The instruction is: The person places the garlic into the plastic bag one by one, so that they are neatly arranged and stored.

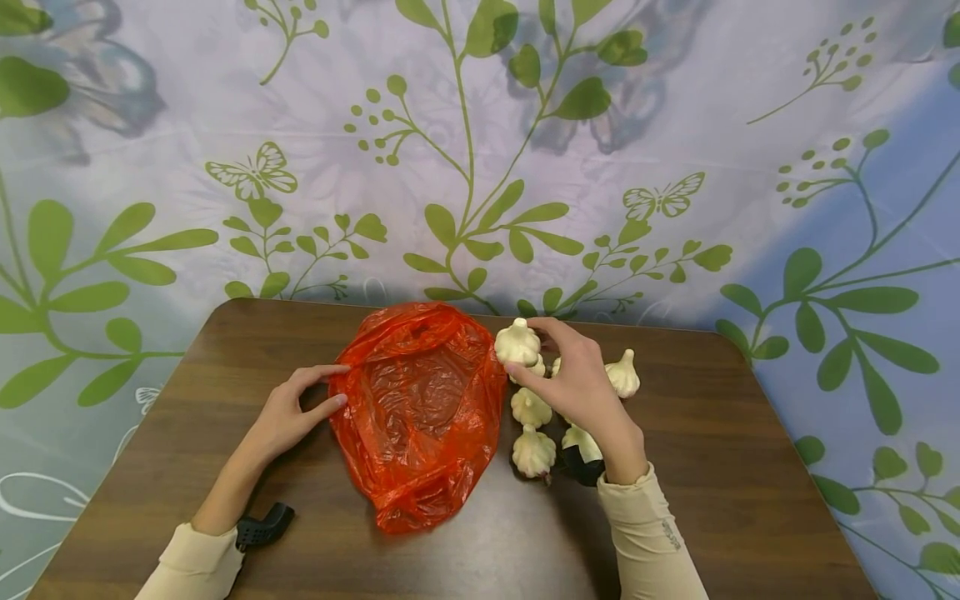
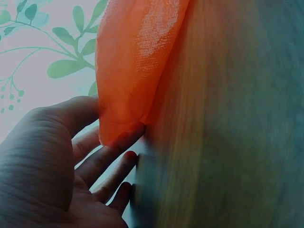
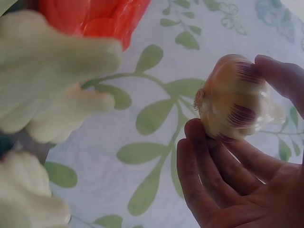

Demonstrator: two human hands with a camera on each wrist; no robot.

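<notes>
A red plastic bag (image 1: 420, 400) lies on the table with its mouth spread wide. My left hand (image 1: 292, 412) touches the bag's left edge, thumb and index finger apart. In the left wrist view, the red plastic (image 2: 133, 71) covers one fingertip of the hand (image 2: 61, 161). Right of the bag, my right hand (image 1: 577, 379) pinches a garlic bulb (image 1: 517, 342) between thumb and fingers, above other bulbs. Purple streaks mark this bulb (image 3: 235, 97) in the right wrist view. Below the hand sit more garlic bulbs (image 1: 534, 452), some partly hidden by it.
One garlic bulb (image 1: 623, 374) sits right of my right hand. Black wrist devices (image 1: 264, 527) show at both wrists. The brown wooden table (image 1: 720, 467) meets a leaf-patterned cloth backdrop (image 1: 465, 167) at its far edge.
</notes>
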